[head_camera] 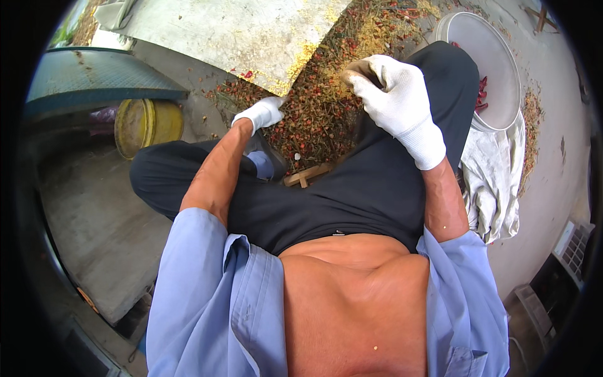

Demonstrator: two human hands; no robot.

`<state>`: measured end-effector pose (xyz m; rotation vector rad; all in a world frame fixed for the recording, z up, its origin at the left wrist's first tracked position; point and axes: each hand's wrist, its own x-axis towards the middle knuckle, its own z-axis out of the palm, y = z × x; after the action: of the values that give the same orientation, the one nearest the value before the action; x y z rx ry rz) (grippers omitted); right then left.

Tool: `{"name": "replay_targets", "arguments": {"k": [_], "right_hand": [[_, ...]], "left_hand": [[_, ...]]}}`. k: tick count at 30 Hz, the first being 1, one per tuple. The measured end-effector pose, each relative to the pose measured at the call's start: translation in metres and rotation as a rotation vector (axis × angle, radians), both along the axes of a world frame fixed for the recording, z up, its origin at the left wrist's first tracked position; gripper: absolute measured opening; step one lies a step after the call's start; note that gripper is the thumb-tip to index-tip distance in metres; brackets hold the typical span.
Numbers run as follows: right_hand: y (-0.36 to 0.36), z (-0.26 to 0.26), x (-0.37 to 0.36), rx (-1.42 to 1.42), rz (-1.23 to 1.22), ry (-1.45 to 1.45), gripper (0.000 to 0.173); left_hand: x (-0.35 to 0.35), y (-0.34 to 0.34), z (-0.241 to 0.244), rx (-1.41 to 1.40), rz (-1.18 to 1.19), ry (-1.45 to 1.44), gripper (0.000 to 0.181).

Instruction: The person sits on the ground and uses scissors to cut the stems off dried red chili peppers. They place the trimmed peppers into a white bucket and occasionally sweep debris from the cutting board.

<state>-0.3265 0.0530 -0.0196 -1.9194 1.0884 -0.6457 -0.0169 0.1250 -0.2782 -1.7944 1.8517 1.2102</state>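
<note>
My left hand (261, 113), in a white knit glove, is beside the near corner of a pale flat sheet (226, 35). Its fingers are bent, and whether they hold the corner is hidden. Yellow seeds (301, 61) and a few red scraps lie along the sheet's edge. My right hand (393, 94), gloved too and dirty at the fingertips, is raised near my right knee. Its fingers curl towards the thumb; I cannot tell whether anything is between them. Below both hands spreads a heap of stems, red chili pieces and seeds (315, 120).
Right of my knee, a white bucket (485, 70) tilts towards me with a few red chili peppers (481, 94) inside. A white sack (494, 179) lies below it. On the left are a yellow bucket (165, 122) and a blue metal plate (103, 75). Wooden pieces (306, 176) show between my legs.
</note>
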Motion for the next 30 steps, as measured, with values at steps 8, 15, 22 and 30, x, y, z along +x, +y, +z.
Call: {"name": "replay_targets", "arguments": {"k": [8,15,22,30], "right_hand": [[-0.002,-0.007,-0.005,-0.023,-0.023,-0.074,0.021],[-0.004,-0.008,0.003,0.045,-0.057,-0.054,0.021],[-0.001,0.015,-0.003,0.175,-0.126,-0.047,0.014],[-0.021,0.032,-0.137,-0.323,-0.799,-0.524,0.021]], "left_hand": [[-0.009,-0.01,0.007,-0.108,0.032,-0.368,0.044],[-0.024,-0.01,-0.002,-0.201,0.488,-0.395,0.056],[0.077,0.002,-0.097,-0.423,0.553,-0.195,0.071],[-0.016,-0.001,-0.055,-0.059,0.495,0.056,0.106]]}}
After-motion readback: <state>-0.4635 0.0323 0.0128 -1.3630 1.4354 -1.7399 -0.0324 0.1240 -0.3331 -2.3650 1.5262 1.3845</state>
